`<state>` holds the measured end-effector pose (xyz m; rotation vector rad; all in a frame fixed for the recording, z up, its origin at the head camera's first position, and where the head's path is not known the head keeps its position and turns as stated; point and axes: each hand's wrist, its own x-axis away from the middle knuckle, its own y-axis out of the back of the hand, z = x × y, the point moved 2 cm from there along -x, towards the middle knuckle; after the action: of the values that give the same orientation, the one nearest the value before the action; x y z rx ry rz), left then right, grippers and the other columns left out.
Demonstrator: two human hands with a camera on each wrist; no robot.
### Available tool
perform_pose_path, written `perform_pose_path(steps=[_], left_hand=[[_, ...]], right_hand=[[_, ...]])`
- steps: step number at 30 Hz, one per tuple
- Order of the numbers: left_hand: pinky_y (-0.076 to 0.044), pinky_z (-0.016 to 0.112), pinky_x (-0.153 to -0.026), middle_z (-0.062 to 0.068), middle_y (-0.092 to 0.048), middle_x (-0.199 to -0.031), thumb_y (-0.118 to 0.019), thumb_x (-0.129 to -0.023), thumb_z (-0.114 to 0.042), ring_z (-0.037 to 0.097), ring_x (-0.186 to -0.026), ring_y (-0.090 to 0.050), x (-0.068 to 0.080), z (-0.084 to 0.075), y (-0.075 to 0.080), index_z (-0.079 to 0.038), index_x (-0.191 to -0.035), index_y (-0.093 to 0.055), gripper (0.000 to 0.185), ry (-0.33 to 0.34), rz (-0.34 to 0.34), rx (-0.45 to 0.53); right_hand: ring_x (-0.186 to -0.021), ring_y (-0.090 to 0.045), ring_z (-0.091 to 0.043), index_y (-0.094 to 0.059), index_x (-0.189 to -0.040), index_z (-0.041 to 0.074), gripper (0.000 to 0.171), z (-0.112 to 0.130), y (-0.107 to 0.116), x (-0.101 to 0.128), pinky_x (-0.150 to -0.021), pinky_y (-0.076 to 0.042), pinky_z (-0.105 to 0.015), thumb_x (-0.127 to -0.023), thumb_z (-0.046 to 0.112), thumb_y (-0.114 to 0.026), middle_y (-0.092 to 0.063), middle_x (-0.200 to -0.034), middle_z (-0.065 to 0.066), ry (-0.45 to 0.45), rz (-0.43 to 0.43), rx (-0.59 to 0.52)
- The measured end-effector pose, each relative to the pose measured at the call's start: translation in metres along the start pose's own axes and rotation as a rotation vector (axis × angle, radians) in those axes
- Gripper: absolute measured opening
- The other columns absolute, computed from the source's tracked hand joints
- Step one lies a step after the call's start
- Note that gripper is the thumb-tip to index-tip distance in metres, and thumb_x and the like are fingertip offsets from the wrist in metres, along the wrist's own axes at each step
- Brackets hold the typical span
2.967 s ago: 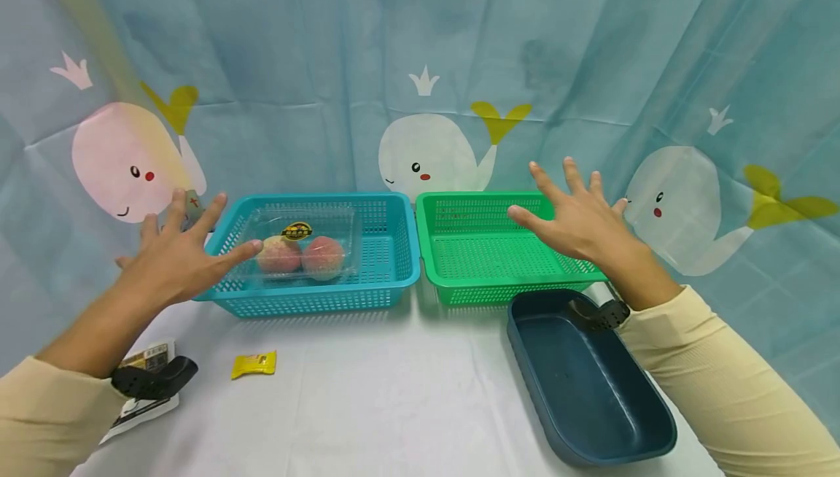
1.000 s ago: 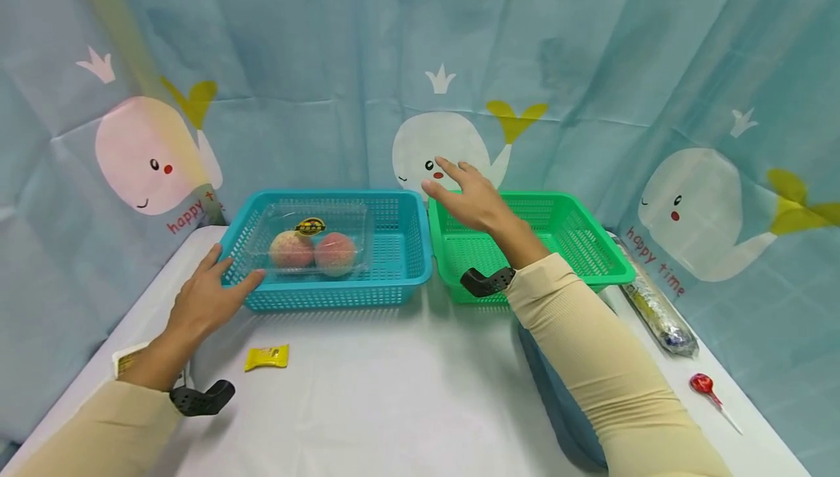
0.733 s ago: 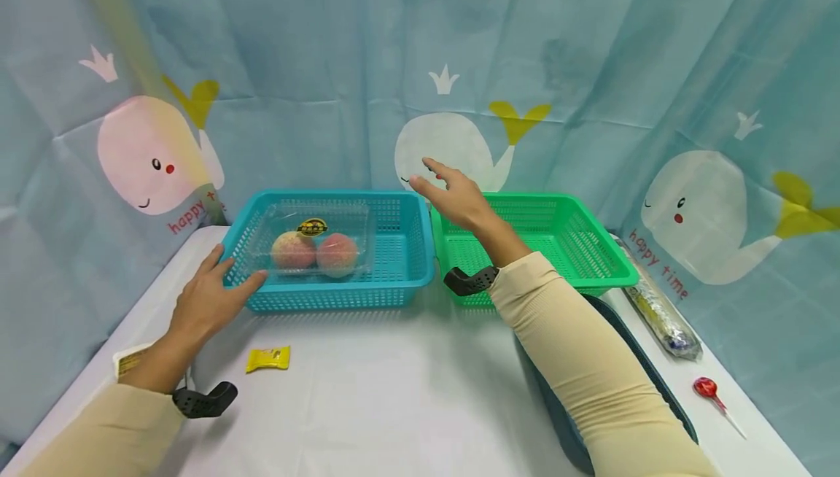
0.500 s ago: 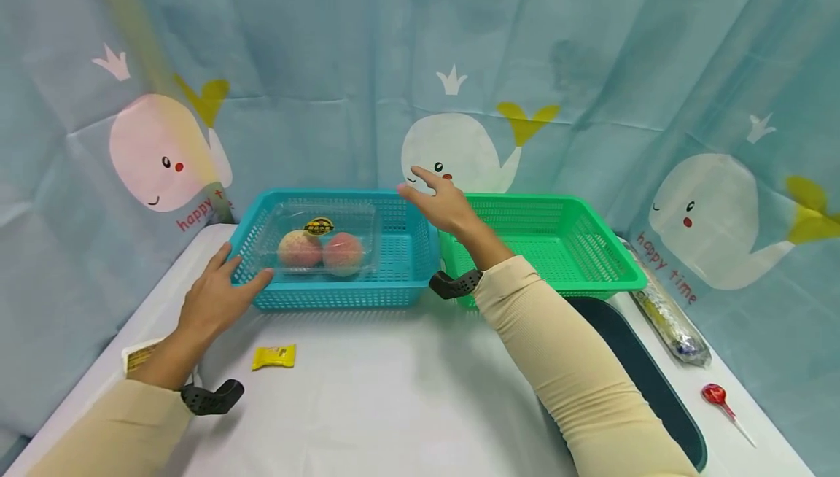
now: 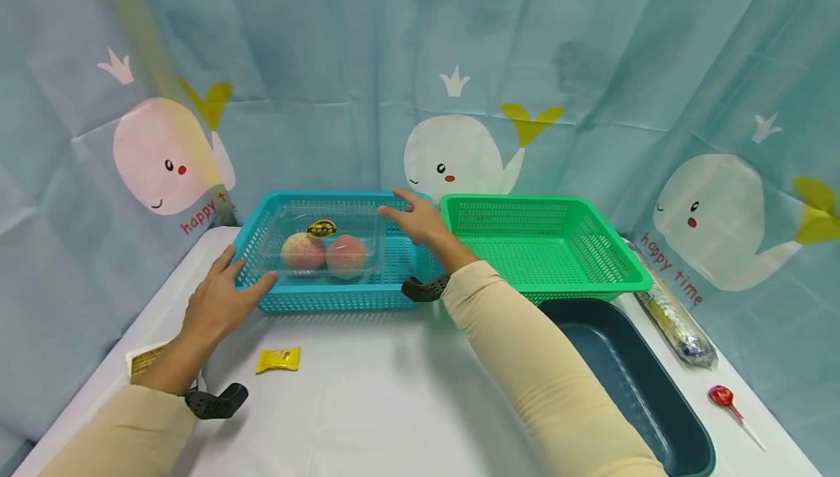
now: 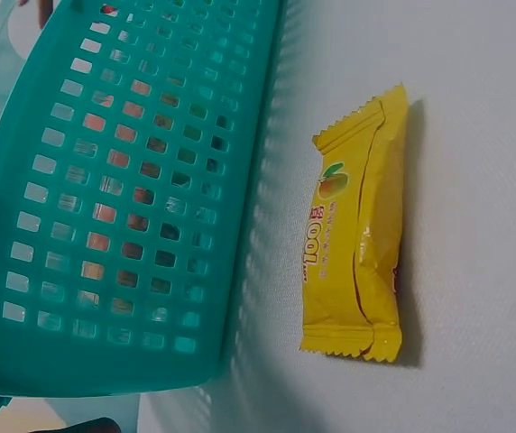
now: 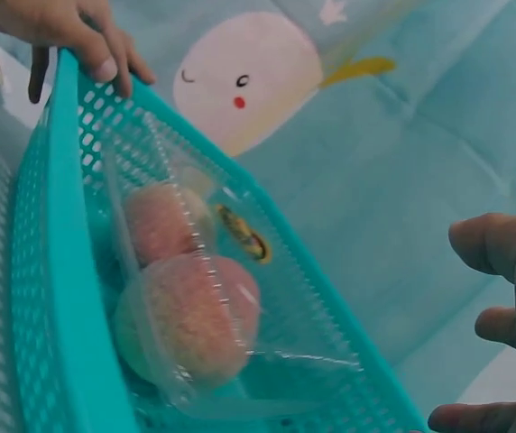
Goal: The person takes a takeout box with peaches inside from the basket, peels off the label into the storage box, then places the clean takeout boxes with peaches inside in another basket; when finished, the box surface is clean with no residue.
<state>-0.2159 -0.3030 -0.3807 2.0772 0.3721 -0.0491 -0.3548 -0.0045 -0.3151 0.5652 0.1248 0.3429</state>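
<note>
A blue plastic basket [image 5: 341, 298] holds a clear plastic box [image 5: 295, 218] with two peaches [image 5: 346, 256] visible inside. My left hand [image 5: 216, 304] rests at the basket's left front corner, fingers spread along the rim; in the right wrist view its fingers [image 7: 105, 54] lie over that corner. Over the basket's right part hovers my right hand [image 5: 420, 222], thumb and fingers apart, near the right end of the box. Nothing is between its fingers. In the left wrist view, a yellow wrapped candy [image 6: 353, 234] lies before the basket.
A green basket [image 5: 545, 287] adjoins the blue one on the right. Before it stands a dark blue tub [image 5: 630, 360], partly behind my right sleeve. A clear-wrapped long packet [image 5: 679, 324] and a red lollipop [image 5: 722, 395] lie far right. Another packet [image 5: 141, 360] is partly under my left forearm.
My right hand has moved left from above the green basket to over the blue basket, lowering towards the clear box. My left hand came down to the blue basket's corner and has stayed there.
</note>
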Motion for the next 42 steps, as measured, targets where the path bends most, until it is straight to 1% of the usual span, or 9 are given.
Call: perform_pose_path(steps=[2,5,7,16,26,30,34,38,42], left_hand=[[-0.023,0.073,-0.095,0.024,-0.007,-0.157,-0.045,-0.092,-0.062,0.056,-0.132,-0.021,0.000,0.000,0.000,0.013,-0.143,-0.030,0.092,0.004,0.002,-0.003],[-0.024,0.073,-0.094,0.024,-0.007,-0.157,-0.045,-0.092,-0.062,0.056,-0.132,-0.021,-0.001,0.001,-0.001,0.013,-0.143,-0.030,0.092,0.007,0.001,-0.005],[-0.024,0.073,-0.094,0.023,-0.007,-0.157,-0.045,-0.092,-0.062,0.056,-0.132,-0.020,-0.001,0.001,-0.001,0.012,-0.143,-0.030,0.092,0.010,0.002,-0.003],[-0.024,0.074,-0.094,0.024,-0.008,-0.157,-0.045,-0.093,-0.061,0.056,-0.132,-0.022,0.001,0.000,0.001,0.012,-0.143,-0.031,0.090,0.003,-0.008,0.000],[-0.025,0.073,-0.094,0.024,-0.009,-0.157,-0.045,-0.093,-0.061,0.056,-0.131,-0.024,0.002,0.001,-0.001,0.012,-0.143,-0.032,0.090,0.006,-0.014,-0.005],[-0.026,0.072,-0.095,0.024,-0.010,-0.156,-0.045,-0.093,-0.061,0.055,-0.131,-0.025,0.002,0.000,-0.001,0.012,-0.142,-0.033,0.089,0.001,-0.019,-0.009],[-0.027,0.071,-0.095,0.024,-0.012,-0.156,-0.045,-0.092,-0.061,0.055,-0.131,-0.026,0.002,0.000,-0.001,0.012,-0.142,-0.034,0.089,-0.005,-0.025,-0.016],[-0.027,0.071,-0.095,0.024,-0.013,-0.156,-0.045,-0.092,-0.062,0.055,-0.130,-0.026,0.001,0.001,0.000,0.012,-0.142,-0.035,0.090,-0.005,-0.034,-0.021],[-0.028,0.071,-0.095,0.024,-0.013,-0.156,-0.046,-0.092,-0.062,0.054,-0.130,-0.026,0.001,0.001,-0.001,0.011,-0.142,-0.035,0.090,0.006,-0.031,-0.022]], right_hand=[[-0.089,-0.057,-0.020,-0.036,-0.151,0.027,0.066,-0.004,-0.007,-0.003,-0.069,-0.051,-0.040,-0.093,0.049,-0.059,-0.045,-0.142,-0.011,-0.026,0.014,-0.018],[-0.121,-0.049,-0.027,-0.035,-0.151,0.027,0.068,-0.012,-0.017,-0.009,-0.081,-0.051,-0.048,-0.092,0.050,-0.060,-0.034,-0.151,-0.008,-0.063,0.028,-0.062],[-0.126,-0.045,-0.031,-0.035,-0.151,0.027,0.067,-0.016,-0.024,-0.011,-0.085,-0.048,-0.053,-0.092,0.049,-0.060,-0.030,-0.154,-0.006,-0.084,0.037,-0.081],[-0.135,-0.034,-0.034,-0.031,-0.152,0.035,0.070,-0.021,-0.046,-0.015,-0.091,-0.041,-0.062,-0.091,0.048,-0.063,-0.022,-0.157,-0.003,-0.191,0.144,-0.141],[-0.135,-0.033,-0.036,-0.032,-0.152,0.032,0.068,-0.022,-0.055,-0.018,-0.091,-0.041,-0.062,-0.092,0.040,-0.064,-0.023,-0.157,-0.006,-0.201,0.185,-0.159],[-0.132,-0.038,-0.036,-0.046,-0.146,0.025,0.058,-0.022,-0.055,-0.018,-0.091,-0.041,-0.062,-0.092,0.035,-0.066,-0.033,-0.152,-0.008,-0.180,0.152,-0.178],[-0.126,-0.044,-0.034,-0.059,-0.134,0.021,0.046,-0.020,-0.053,-0.016,-0.085,-0.046,-0.061,-0.091,0.029,-0.069,-0.042,-0.144,-0.006,-0.141,0.077,-0.267],[-0.119,-0.048,-0.035,-0.062,-0.126,0.013,0.038,-0.015,-0.050,-0.013,-0.073,-0.051,-0.058,-0.089,0.017,-0.068,-0.045,-0.136,-0.007,-0.069,0.013,-0.373],[-0.106,-0.054,-0.029,-0.064,-0.122,0.012,0.034,-0.014,-0.050,-0.008,-0.065,-0.053,-0.052,-0.087,0.010,-0.066,-0.046,-0.135,-0.005,-0.076,-0.029,-0.446]])
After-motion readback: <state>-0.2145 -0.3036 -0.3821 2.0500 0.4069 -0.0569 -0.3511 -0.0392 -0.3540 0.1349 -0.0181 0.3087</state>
